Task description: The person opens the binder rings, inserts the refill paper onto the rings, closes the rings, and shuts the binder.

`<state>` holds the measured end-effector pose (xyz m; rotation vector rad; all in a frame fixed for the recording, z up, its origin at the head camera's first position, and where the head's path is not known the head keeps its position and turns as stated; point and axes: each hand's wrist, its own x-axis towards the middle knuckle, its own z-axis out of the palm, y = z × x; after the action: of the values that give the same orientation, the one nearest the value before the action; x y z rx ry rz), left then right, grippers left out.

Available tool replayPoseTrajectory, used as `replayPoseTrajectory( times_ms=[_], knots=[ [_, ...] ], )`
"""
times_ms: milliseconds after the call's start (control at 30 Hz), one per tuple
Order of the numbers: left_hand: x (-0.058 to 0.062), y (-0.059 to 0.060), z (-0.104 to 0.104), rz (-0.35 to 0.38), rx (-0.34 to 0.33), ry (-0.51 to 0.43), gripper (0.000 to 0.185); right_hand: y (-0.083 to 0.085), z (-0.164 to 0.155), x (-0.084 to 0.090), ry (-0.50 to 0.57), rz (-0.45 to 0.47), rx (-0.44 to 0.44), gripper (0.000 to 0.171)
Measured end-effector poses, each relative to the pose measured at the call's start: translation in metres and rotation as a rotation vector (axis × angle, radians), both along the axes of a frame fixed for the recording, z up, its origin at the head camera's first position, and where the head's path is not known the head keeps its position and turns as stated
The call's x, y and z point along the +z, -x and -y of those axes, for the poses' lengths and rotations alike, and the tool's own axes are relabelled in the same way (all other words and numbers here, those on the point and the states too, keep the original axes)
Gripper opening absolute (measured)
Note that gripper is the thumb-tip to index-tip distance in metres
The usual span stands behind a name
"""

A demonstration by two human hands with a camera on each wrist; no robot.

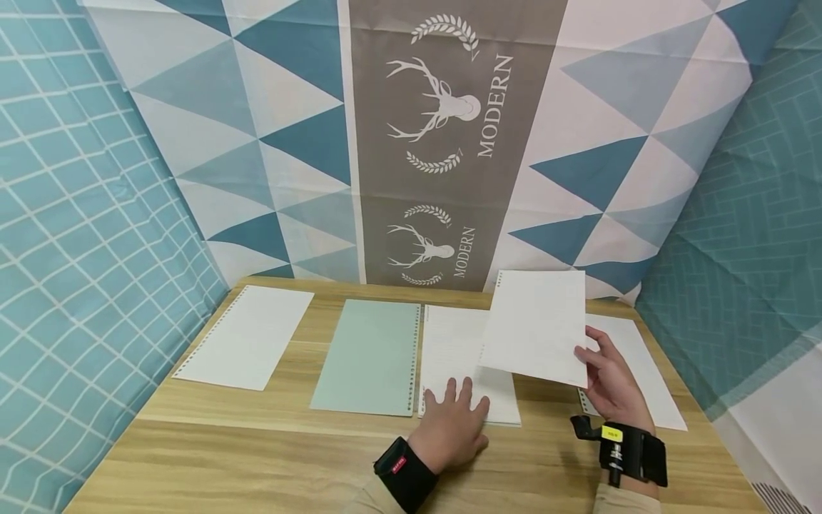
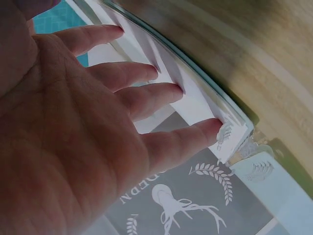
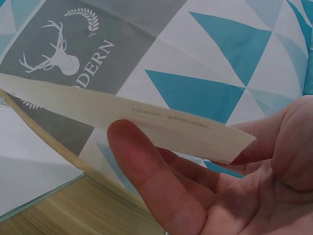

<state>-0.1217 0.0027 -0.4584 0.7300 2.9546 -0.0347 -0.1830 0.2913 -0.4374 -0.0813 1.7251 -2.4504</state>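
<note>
My right hand [image 1: 613,378] pinches a white loose-leaf sheet [image 1: 536,325] by its right edge, with the thumb on one face and fingers on the other. The raised sheet tilts over the table; in the right wrist view the same sheet [image 3: 161,127] shows nearly edge-on. Fingers spread, my left hand [image 1: 452,425] rests its fingertips on the lower part of a stack of white pages [image 1: 449,350]. To the stack's left lies a pale green punched cover [image 1: 369,357], its row of holes alongside the pages. The left wrist view shows the left hand [image 2: 98,107] with fingers extended onto the page stack.
At the far left of the wooden table [image 1: 257,442] lies another white punched sheet [image 1: 247,339]. More white paper [image 1: 632,371] lies at the right, partly behind the right hand and the raised sheet. Patterned cloth [image 1: 424,143] hangs along the back edge.
</note>
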Motion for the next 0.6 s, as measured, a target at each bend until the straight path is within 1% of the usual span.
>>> replayPoseTrajectory(
  times_ms=[33,133,267,333,400,467,533,600],
  knots=[
    [0.001,0.0,0.0,0.008,-0.003,-0.008,0.058,0.0,0.0,0.0,0.003,-0.006,0.003,0.04],
    [0.004,0.003,0.003,0.066,-0.019,-0.066,0.058,0.0,0.0,0.001,0.013,-0.018,0.017,0.04],
    [0.012,0.015,0.016,0.149,-0.028,-0.221,0.059,-0.001,0.002,0.005,0.038,-0.027,0.026,0.039],
    [0.017,0.023,0.026,0.174,-0.022,-0.328,0.058,-0.001,0.003,0.006,0.056,-0.039,0.032,0.038],
    [0.023,0.03,0.037,0.204,0.003,-0.443,0.056,-0.001,0.005,0.007,0.075,-0.055,0.041,0.036],
    [0.028,0.036,0.047,0.218,0.03,-0.567,0.053,-0.001,0.006,0.007,0.093,-0.065,0.052,0.035],
    [0.034,0.04,0.054,0.237,0.068,-0.704,0.049,-0.001,0.006,0.006,0.1,-0.068,0.059,0.034],
    [0.038,0.042,0.059,0.255,0.091,-0.842,0.047,-0.001,0.006,0.006,0.106,-0.069,0.068,0.034]
  ],
)
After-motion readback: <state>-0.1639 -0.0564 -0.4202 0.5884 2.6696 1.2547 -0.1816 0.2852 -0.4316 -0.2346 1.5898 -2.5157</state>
